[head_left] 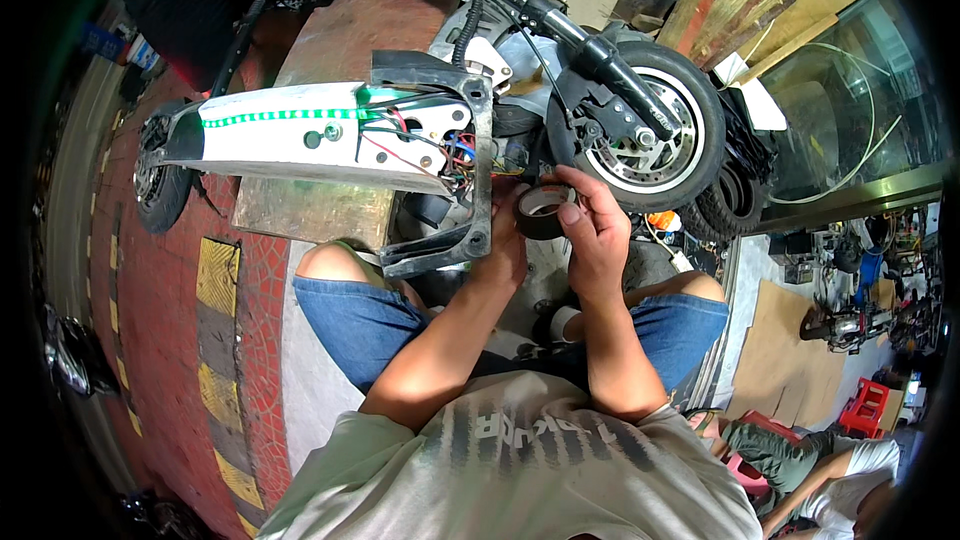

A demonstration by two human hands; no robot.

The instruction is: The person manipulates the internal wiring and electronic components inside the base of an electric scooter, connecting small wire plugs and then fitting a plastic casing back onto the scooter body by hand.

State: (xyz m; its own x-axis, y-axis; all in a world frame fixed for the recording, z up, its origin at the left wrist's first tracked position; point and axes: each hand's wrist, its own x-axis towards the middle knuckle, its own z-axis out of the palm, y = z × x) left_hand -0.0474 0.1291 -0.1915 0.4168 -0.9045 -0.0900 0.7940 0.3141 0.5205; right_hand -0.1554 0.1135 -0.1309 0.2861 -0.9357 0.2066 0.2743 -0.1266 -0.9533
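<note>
A roll of black tape (541,228) sits between my two hands in front of my knees. My right hand (600,240) is closed on its right side, thumb and fingers at the rim. Against the roll's left side, my left hand (506,245) is closed too, though its fingertips are partly hidden. Just beyond lies an electric scooter with a white deck (275,140) and a lit green light strip (290,118). Coloured wires (460,152) spill from the deck's open end, inside a black frame piece (482,130). The scooter's front wheel (705,130) stands right of the wires.
A wooden board (310,210) lies under the deck. Loose tyres (733,200) and wooden planks (740,15) are at the right. Cardboard (785,350) covers floor at lower right, near a red stool (864,406) and a seated person (800,470). Red paving (170,340) stretches left.
</note>
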